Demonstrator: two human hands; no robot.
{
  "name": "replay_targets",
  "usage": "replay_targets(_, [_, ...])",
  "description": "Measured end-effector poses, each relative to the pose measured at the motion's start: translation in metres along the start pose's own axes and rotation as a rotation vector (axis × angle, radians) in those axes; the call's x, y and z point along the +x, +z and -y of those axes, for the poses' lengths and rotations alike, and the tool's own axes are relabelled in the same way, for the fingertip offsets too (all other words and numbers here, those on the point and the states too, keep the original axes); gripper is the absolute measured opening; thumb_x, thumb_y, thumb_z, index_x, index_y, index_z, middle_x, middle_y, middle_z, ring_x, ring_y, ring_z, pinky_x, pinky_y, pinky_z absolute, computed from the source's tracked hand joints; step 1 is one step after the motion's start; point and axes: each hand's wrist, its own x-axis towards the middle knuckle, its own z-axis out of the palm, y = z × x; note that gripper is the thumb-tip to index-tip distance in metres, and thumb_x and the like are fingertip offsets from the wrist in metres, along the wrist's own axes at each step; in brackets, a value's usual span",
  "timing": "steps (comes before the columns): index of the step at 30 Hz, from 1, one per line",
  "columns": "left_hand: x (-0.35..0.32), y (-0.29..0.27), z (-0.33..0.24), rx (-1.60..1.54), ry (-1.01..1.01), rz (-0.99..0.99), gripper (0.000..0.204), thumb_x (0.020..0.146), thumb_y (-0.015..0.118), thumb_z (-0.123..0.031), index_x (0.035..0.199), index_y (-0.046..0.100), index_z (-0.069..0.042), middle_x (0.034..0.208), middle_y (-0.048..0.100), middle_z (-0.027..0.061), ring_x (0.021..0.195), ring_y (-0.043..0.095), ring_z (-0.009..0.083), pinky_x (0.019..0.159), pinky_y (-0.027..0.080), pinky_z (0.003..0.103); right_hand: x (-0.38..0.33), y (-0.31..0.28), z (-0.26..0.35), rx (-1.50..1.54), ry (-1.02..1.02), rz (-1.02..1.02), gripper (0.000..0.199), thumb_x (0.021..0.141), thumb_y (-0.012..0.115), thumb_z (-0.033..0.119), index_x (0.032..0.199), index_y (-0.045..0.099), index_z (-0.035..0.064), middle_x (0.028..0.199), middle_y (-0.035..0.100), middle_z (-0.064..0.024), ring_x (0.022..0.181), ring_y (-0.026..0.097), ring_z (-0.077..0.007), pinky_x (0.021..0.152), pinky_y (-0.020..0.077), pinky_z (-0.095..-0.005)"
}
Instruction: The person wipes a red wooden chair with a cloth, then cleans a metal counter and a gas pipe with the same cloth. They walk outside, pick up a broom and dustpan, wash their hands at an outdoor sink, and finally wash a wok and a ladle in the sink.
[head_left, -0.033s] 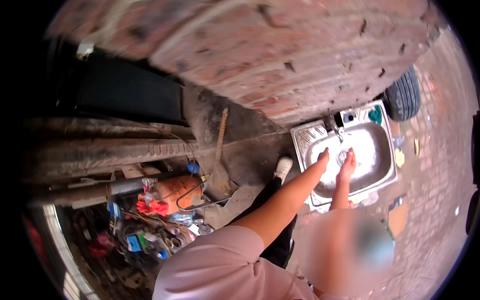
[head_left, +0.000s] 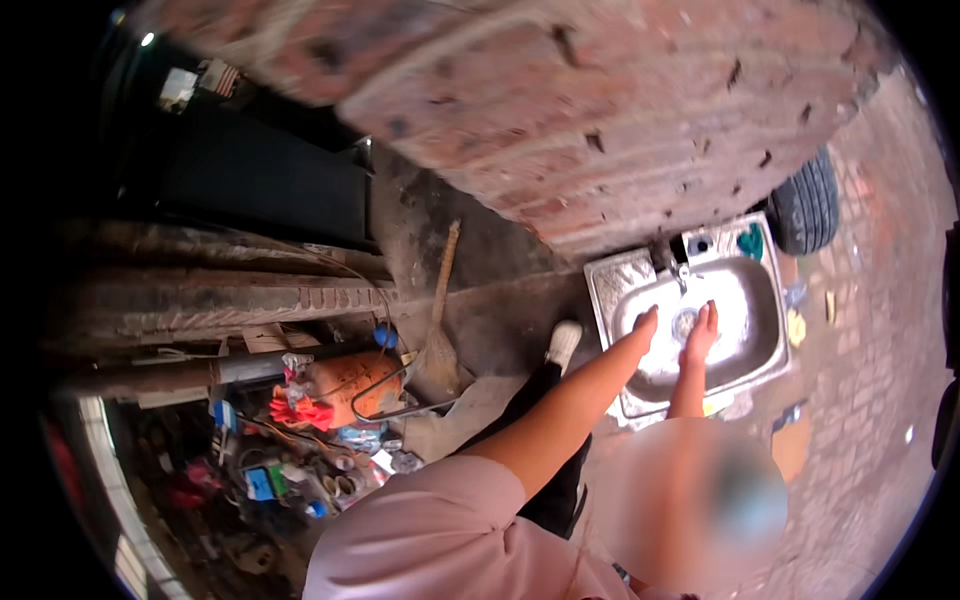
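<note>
Both of my hands are over a metal sink [head_left: 760,352], held apart from each other with nothing in them. My left hand [head_left: 646,326] is above the left part of the basin, its fingers stretched forward though partly hidden by the hand itself. Over the middle, to the right of the drain [head_left: 685,323], my right hand [head_left: 704,334] is open with fingers extended. The tap [head_left: 683,274] stands at the sink's wall side, just beyond my hands; I cannot tell whether water runs. A teal cloth or scrubber [head_left: 750,241] lies on the sink's far right corner.
A brick wall [head_left: 620,130] rises behind the sink, with a black tyre [head_left: 806,205] to the right. Leftward are a straw broom [head_left: 438,350], an orange gas cylinder [head_left: 350,388] and cluttered parts. My shoe [head_left: 565,343] is left of the sink.
The whole view has shifted a little, so the sink sits slightly lower. My hands remain over the basin, and the fingers of my right hand look a bit more spread.
</note>
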Motion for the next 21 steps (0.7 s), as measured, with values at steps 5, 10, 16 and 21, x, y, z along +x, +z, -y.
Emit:
replay_targets(5, [-0.064, -0.01, -0.045, 0.273, 0.325, 0.111, 0.039, 0.078, 0.063, -0.03, 0.106, 0.063, -0.004, 0.102, 0.063, 0.0095, 0.098, 0.056, 0.0195, 0.088, 0.041, 0.031, 0.062, -0.018, 0.003, -0.645, -0.223, 0.451, 0.043, 0.085, 0.055, 0.011, 0.124, 0.048, -0.0049, 0.117, 0.057, -0.0185, 0.106, 0.055, -0.0245, 0.091, 0.0411, -0.0315])
replay_targets(10, [-0.044, -0.196, 0.006, 0.371, 0.547, -0.226, 0.023, 0.077, 0.059, -0.026, 0.071, 0.066, -0.005, 0.065, 0.062, 0.013, 0.057, 0.057, 0.0213, 0.056, 0.046, 0.038, 0.003, 0.006, -0.027, -0.592, -0.088, 0.483, 0.035, 0.081, 0.056, 0.01, 0.112, 0.057, -0.0063, 0.102, 0.064, -0.0177, 0.094, 0.061, -0.0241, 0.086, 0.0448, -0.0312])
replay_targets(16, [-0.02, -0.479, 0.037, 0.861, 0.501, -0.541, 0.015, 0.077, 0.056, -0.02, 0.08, 0.064, -0.008, 0.07, 0.061, 0.0128, 0.064, 0.059, 0.0269, 0.059, 0.046, 0.041, 0.118, -0.017, -0.023, -0.269, -0.282, 0.108, 0.071, 0.07, 0.053, -0.002, 0.135, 0.023, -0.0009, 0.123, 0.042, -0.0212, 0.108, 0.046, -0.0299, 0.089, 0.0429, -0.036])
replay_targets(21, [-0.193, -0.786, 0.166, 1.636, 0.625, -0.623, 0.016, 0.075, 0.054, -0.011, 0.088, 0.06, -0.007, 0.074, 0.06, 0.0146, 0.07, 0.06, 0.0313, 0.059, 0.047, 0.042, 0.015, 0.072, 0.011, -1.312, -0.1, 0.247, 0.033, 0.07, 0.054, 0.008, 0.102, 0.061, 0.0038, 0.103, 0.06, -0.0179, 0.098, 0.056, -0.0342, 0.088, 0.044, -0.0397])
